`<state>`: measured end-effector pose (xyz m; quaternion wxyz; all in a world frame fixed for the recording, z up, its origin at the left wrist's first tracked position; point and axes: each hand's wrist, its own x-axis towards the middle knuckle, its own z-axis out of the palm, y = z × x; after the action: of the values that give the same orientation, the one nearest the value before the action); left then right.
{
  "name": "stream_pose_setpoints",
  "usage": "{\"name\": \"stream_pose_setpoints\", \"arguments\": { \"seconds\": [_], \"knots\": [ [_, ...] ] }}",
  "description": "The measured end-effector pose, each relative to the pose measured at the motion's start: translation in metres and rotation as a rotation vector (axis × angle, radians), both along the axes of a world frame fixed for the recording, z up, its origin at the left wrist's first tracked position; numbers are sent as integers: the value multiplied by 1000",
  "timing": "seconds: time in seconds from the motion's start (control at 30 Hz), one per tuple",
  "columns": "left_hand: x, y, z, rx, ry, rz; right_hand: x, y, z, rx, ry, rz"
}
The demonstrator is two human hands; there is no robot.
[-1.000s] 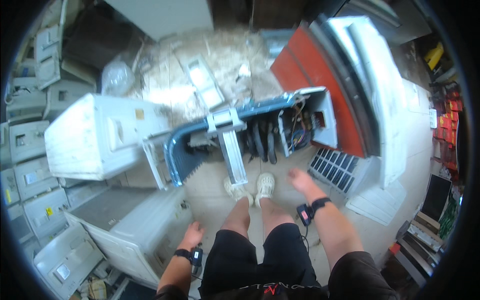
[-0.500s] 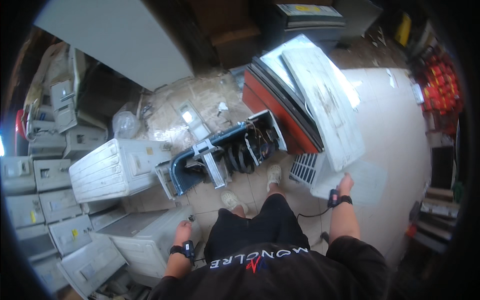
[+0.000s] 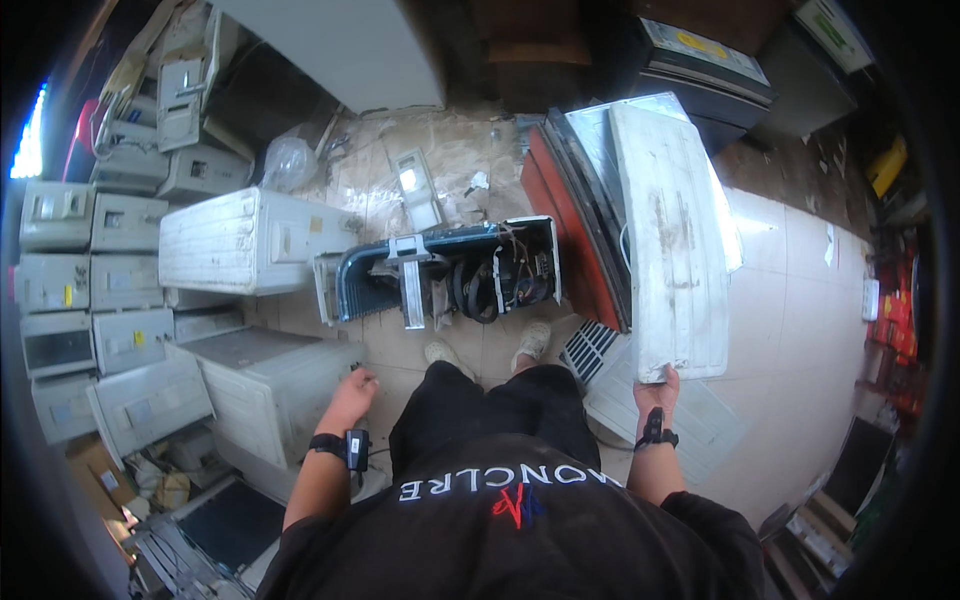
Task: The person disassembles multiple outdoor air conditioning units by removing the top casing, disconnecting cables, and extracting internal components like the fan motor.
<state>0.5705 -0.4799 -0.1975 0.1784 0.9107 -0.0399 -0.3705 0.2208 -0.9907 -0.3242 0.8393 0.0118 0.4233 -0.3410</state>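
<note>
My right hand (image 3: 655, 393) grips the lower near edge of a dirty white metal panel (image 3: 678, 240), thumb on its face. This panel leans with other sheets against a stack of red and dark boards (image 3: 575, 225). My left hand (image 3: 352, 394) hangs beside the corner of a large white air-conditioner casing (image 3: 270, 375), fingers loosely apart and nothing visible in them. In front of my feet stands an opened outdoor unit (image 3: 440, 265), its blue-finned coil, black round parts and wiring exposed. A metal bracket (image 3: 412, 290) lies across it.
Another white casing (image 3: 215, 243) stands to the left, with several white units (image 3: 125, 285) stacked behind it. A slatted white grille panel (image 3: 597, 350) lies under the leaning boards. Dark boxes (image 3: 705, 65) stand far back; red packages (image 3: 893, 310) sit at the right.
My view has turned, shifting the scene. My right hand has come to the white panel's lower edge, and the panel stands more upright. My left hand has moved forward beside the casing corner.
</note>
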Motion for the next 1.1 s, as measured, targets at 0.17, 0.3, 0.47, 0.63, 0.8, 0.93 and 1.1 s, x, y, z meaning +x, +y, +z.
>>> {"name": "stream_pose_setpoints", "arguments": {
  "seconds": [0.17, 0.3, 0.47, 0.63, 0.8, 0.93, 1.1],
  "knots": [
    [-19, 16, -19, -42, -120, 21, 47, -33, 95, -159, -18, 133],
    [-34, 35, -47, -20, -24, 116, 60, -83, 129, -328, 75, 62],
    [-60, 67, -79, -77, 90, 343, 81, -69, 203, -550, 267, 196],
    [-80, 123, -127, -190, 121, 569, 109, -34, 259, -584, 199, 426],
    [-40, 171, -159, -332, 167, 804, 202, 42, 306, -576, 171, 628],
    [17, 205, -172, -346, -3, 788, 292, 127, 321, -561, 215, 818],
    [98, 243, -156, -430, -66, 836, 360, 211, 296, -511, 228, 1102]
  ]
}}
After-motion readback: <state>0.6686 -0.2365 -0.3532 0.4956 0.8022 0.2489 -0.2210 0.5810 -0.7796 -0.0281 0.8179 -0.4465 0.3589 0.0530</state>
